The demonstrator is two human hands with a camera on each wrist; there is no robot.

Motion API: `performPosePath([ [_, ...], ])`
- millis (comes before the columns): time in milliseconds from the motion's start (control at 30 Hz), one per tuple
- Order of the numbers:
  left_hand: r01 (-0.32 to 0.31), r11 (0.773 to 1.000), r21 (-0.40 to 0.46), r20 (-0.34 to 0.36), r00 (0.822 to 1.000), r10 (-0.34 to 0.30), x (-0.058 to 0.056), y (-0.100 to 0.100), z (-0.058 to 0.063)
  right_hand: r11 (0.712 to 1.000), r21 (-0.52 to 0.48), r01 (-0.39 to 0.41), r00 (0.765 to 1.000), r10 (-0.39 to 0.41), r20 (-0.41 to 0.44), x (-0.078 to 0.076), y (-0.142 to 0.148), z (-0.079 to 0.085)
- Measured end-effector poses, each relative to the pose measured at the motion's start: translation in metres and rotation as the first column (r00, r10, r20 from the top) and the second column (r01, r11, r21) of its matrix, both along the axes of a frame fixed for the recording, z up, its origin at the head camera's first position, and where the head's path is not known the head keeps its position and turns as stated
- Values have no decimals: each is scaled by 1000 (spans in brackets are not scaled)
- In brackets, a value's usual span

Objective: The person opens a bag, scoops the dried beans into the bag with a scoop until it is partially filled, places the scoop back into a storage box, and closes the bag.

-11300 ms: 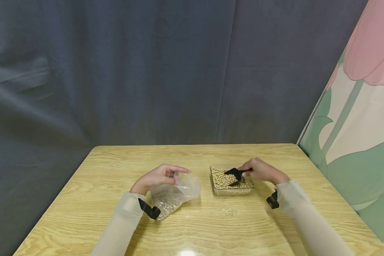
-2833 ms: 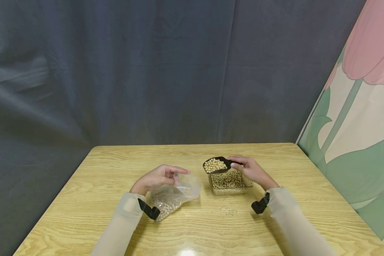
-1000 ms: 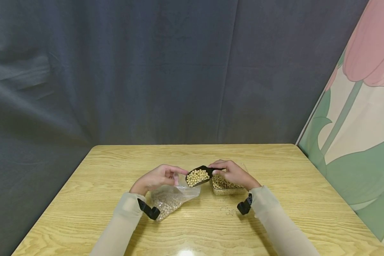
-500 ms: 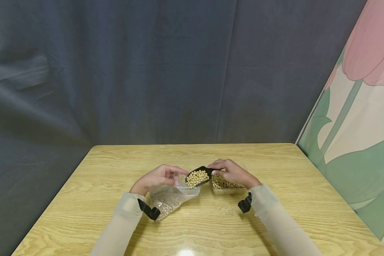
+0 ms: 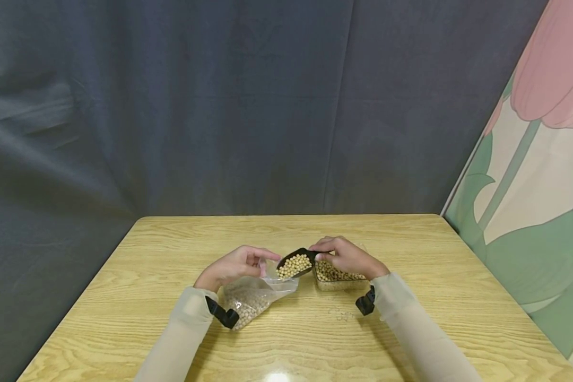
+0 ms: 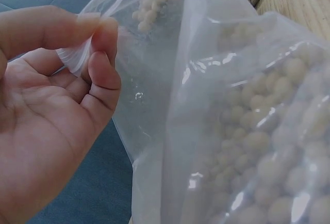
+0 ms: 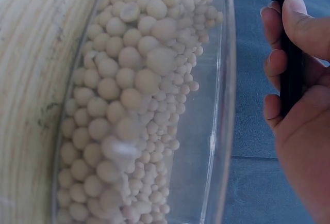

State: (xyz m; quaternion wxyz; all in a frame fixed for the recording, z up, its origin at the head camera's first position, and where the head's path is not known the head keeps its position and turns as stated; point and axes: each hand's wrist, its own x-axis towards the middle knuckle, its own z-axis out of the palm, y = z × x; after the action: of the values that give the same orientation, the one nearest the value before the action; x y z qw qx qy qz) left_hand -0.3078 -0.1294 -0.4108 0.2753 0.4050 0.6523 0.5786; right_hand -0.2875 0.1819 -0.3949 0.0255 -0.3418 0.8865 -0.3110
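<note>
My left hand pinches the rim of a clear plastic bag between thumb and fingers, keeping its mouth spread. Soybeans fill the bag's lower part, which rests on the table. With my right hand I grip the handle of a black scoop, fingers and thumb wrapped round it. Soybeans lie in the scoop, its lip tipped down at the bag's mouth. In the left wrist view, some soybeans show behind the clear film near the mouth. Under my right hand stands a clear rectangular container of soybeans.
The wooden table has faint dark marks in front of the container. A dark curtain hangs behind it, and a wall with a painted flower stands to the right.
From digging in the container, my right hand has lifted the loaded scoop and carried it left to the bag's mouth. Lately the scoop has tilted slightly. My left hand has stayed put.
</note>
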Motion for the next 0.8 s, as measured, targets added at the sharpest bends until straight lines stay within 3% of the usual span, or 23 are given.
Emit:
performPosePath([
  [333,7,1000,27,19,1000,-8,1,1,0,1000,13,4,1000,-4,2,1,-2,4],
  [800,13,1000,14,20,1000,-13,0,0,-1,998,56,-21,997,24,-67,0,-4,7],
])
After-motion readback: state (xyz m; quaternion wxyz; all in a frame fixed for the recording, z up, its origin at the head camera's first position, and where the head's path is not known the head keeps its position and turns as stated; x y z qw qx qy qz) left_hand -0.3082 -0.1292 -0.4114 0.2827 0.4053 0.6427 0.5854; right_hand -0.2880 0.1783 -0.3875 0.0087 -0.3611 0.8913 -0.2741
